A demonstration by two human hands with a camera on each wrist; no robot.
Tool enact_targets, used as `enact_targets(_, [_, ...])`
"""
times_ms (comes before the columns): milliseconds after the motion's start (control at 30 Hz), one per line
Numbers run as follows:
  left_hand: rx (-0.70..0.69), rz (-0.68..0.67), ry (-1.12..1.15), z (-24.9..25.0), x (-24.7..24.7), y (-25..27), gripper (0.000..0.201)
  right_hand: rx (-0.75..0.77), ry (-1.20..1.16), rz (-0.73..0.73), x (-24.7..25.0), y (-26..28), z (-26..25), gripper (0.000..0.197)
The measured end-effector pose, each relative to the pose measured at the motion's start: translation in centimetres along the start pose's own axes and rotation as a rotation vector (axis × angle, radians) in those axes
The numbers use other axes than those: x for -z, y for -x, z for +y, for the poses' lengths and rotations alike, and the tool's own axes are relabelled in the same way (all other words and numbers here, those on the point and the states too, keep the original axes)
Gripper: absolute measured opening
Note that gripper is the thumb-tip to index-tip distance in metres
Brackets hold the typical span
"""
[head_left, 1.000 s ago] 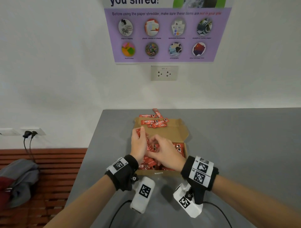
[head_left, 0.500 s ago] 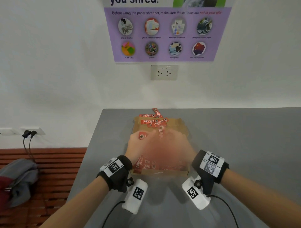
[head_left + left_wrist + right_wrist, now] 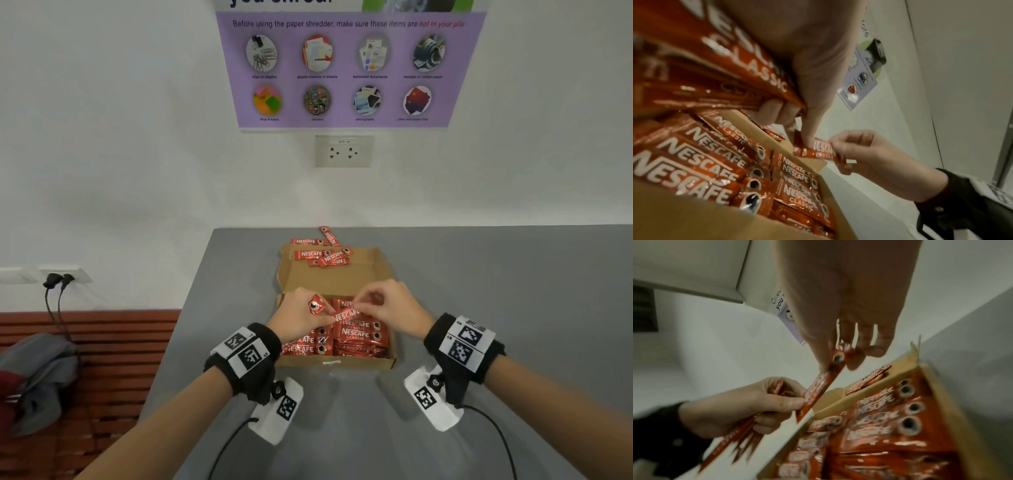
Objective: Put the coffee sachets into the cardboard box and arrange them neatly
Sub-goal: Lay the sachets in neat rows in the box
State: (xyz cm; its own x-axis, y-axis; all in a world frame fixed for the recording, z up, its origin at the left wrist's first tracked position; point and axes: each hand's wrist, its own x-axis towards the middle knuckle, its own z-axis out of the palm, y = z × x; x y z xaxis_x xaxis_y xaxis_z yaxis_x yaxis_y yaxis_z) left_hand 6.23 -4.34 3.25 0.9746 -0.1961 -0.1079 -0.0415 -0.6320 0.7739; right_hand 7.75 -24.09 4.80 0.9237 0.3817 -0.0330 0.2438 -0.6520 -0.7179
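Note:
The cardboard box point(image 3: 337, 364) stands open on the grey table, filled with rows of red Nescafe sachets point(image 3: 359, 334). Its lid point(image 3: 335, 279) lies flat behind it with several loose sachets point(image 3: 320, 255) on and beyond it. My left hand point(image 3: 308, 313) hovers over the box's left side and grips a bundle of sachets point(image 3: 731, 68). Its thumb touches one end of a single sachet point(image 3: 346, 313). My right hand point(image 3: 368, 303) pinches the other end of that sachet point(image 3: 818, 389) just above the box. In the right wrist view the left hand point(image 3: 756, 402) holds the bundle edge-on.
The grey table point(image 3: 496, 291) stands against a white wall with a socket point(image 3: 343, 150) and a purple poster point(image 3: 346, 68). Left of the table is a wooden bench point(image 3: 120, 359) with bundled clothes point(image 3: 34, 370). Cables run from both wrist cameras toward me.
Both hands have risen from inside the box and drawn slightly apart. The left now holds a bundle of sachets, and one sachet is stretched between the two hands.

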Motion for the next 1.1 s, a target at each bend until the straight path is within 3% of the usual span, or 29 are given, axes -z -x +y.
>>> enact_targets(100, [-0.015, -0.059, -0.003, 0.1, -0.8, -0.1, 0.011, -0.076, 0.066, -0.159, 0.2, 0.5, 1.0, 0.010])
enact_targets(333, [0.016, -0.111, -0.073, -0.3, -3.2, -0.3, 0.006, -0.145, 0.117, -0.268, -0.8, 1.1, 2.9, 0.013])
enact_targets(433, [0.024, -0.106, -0.054, -0.4, -3.5, -0.5, 0.012, -0.149, 0.138, -0.265, -0.8, 0.8, 2.9, 0.005])
enact_targets(533, [0.059, -0.093, -0.034, -0.6, -3.7, -0.6, 0.016, -0.136, 0.156, -0.263, -0.7, 0.6, 2.8, 0.023])
enact_targets(667, [0.041, -0.061, -0.015, -0.5, -3.5, -0.6, 0.015, -0.136, 0.151, -0.273, -0.6, 0.3, 2.8, 0.004])
enact_targets(933, [0.075, -0.084, -0.045, -0.8, -3.8, -0.5, 0.016, -0.137, 0.183, -0.298, -0.4, -0.6, 3.2, 0.009])
enact_targets(1100, [-0.005, 0.006, 0.030, 0.7, -2.3, 0.0, 0.012, -0.102, 0.173, -0.162, -0.2, -0.3, 2.4, 0.015])
